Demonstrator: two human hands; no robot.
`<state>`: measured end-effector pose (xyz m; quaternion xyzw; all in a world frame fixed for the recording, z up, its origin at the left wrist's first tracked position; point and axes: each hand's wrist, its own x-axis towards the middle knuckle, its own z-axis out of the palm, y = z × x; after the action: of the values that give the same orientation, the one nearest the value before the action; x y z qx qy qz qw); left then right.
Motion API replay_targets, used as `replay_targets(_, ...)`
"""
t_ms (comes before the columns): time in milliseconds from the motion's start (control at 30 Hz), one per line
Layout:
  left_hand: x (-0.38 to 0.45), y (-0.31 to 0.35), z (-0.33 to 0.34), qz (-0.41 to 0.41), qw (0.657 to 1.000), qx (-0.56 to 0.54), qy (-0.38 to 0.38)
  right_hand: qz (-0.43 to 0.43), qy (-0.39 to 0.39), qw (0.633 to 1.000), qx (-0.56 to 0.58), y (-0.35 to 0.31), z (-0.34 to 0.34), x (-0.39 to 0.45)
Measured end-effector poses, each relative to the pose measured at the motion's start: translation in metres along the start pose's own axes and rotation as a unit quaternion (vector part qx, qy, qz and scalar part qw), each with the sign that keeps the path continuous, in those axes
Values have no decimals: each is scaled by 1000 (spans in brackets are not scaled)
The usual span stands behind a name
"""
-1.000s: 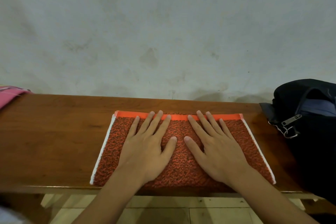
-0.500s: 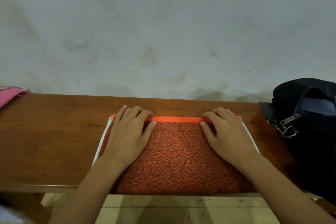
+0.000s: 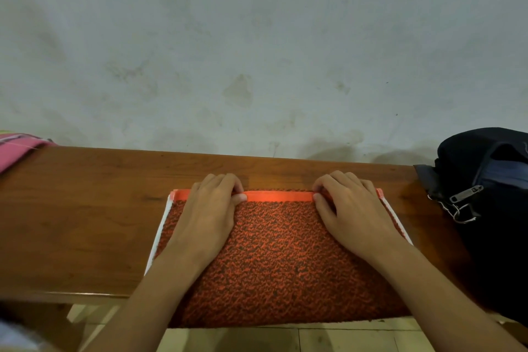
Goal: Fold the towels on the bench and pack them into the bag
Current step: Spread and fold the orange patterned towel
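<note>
Towel (image 3: pixel 274 260): one, orange-and-brown terry, plain orange hem, white side edges; lies on bench (image 3: pixel 85 208), near edge overhanging.
Left hand (image 3: pixel 208 214): fingers curled, pinching far hem.
Right hand (image 3: pixel 354 214): same.
Bag (image 3: pixel 491 208): one, black, right end.
Pink cloth (image 3: pixel 14 148): one, left.

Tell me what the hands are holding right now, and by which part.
Both hands, left and right, pinch the orange towel by its far orange-banded edge.
</note>
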<state>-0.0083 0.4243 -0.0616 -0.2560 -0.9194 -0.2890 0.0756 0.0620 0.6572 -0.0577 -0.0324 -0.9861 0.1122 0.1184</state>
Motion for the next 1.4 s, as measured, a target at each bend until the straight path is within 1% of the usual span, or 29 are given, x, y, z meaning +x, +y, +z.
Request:
replay_targets(167,1,5,-3,-13,1000,5,10,5,-4,1000,-28,-3,-1,-2)
replay_targets(300,0,5,-6,-10,1000,11,21,7,-12,1000,-3,-1,-1,-2)
replay_targets(400,1,3,-5,-7,999,20,33,-2,-4,1000,-14,-4,-4,-1)
replay_targets(567,2,-2,1,22,996,60,56,2,9,1000,-15,-7,-3,0)
replay_targets(767,-3,1,6,40,992,105,66,9,-6,1000,-17,-6,3,0)
replay_targets(933,-5,15,-1,66,983,158,65,-10,29,999,-10,-9,3,-4)
replay_targets(1067,-22,52,13,75,985,152,29,-44,25,999,18,-33,3,-11)
replay_targets(1200,-40,56,40,43,984,169,-41,-34,16,999,-20,-49,12,-26)
replay_targets(1267,-39,51,43,33,986,156,-56,-30,-12,999,-21,-50,15,-30)
replay_targets(1333,-34,46,40,46,986,144,-76,-30,-60,998,4,-48,16,-31)
replay_targets(1400,-27,40,35,58,985,128,-98,-33,-98,995,3,-43,17,-29)
